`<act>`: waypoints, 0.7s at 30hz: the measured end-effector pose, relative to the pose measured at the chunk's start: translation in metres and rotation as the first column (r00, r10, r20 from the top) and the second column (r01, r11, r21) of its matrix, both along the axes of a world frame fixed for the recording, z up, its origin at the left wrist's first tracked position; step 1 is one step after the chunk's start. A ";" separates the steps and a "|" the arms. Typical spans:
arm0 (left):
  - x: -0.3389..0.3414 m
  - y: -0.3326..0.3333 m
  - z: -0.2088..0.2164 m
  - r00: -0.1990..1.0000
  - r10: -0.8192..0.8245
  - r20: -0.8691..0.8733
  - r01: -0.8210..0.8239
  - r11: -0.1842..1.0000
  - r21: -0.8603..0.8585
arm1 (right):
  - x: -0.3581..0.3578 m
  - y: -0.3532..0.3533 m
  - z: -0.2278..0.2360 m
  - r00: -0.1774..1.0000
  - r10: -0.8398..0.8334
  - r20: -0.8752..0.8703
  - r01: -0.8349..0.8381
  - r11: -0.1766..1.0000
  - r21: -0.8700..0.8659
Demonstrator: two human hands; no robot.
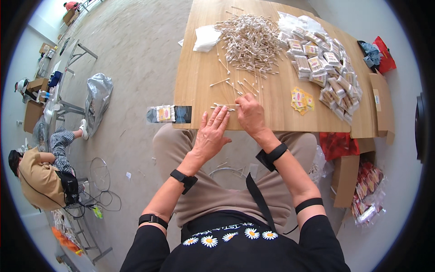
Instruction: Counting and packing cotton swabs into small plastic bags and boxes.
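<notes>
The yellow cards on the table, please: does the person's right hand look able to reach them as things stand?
Probably yes: the yellow cards lie to the right of the right hand, with bare tabletop between. Its fingertips are busy at a cotton swab, though.

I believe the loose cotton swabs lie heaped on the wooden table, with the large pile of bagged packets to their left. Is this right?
Not quite: the large pile of bagged packets lies to the right of the heaped loose cotton swabs on the wooden table, as the head view shows.
</notes>
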State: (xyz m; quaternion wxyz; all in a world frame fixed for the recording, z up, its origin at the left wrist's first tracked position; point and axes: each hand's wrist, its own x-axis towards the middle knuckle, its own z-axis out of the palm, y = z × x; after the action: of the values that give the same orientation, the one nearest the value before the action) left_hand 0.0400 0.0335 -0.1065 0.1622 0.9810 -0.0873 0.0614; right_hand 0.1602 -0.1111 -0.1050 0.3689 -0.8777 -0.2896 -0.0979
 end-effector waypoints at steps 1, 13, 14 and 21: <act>-0.003 0.001 -0.001 1.000 -0.013 0.012 0.013 1.000 0.019 | -0.002 0.003 0.000 1.000 0.005 -0.003 -0.005 1.000 0.001; -0.012 -0.001 0.005 1.000 0.016 -0.024 -0.018 0.997 -0.074 | -0.016 0.018 -0.003 0.998 -0.025 -0.057 0.021 0.998 -0.062; -0.012 0.000 0.005 1.000 0.019 -0.024 -0.021 0.997 -0.075 | -0.018 0.018 -0.005 0.998 0.009 -0.057 -0.013 0.998 -0.069; -0.009 0.001 0.008 1.000 0.010 -0.004 -0.010 0.995 -0.095 | -0.010 0.014 -0.006 1.000 -0.021 -0.008 0.021 1.000 -0.023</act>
State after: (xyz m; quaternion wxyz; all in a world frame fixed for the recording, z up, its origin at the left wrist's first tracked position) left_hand 0.0305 0.0349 -0.0986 0.2083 0.9727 -0.0790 0.0647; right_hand 0.1499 -0.0971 -0.1111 0.3589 -0.8853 -0.2800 -0.0948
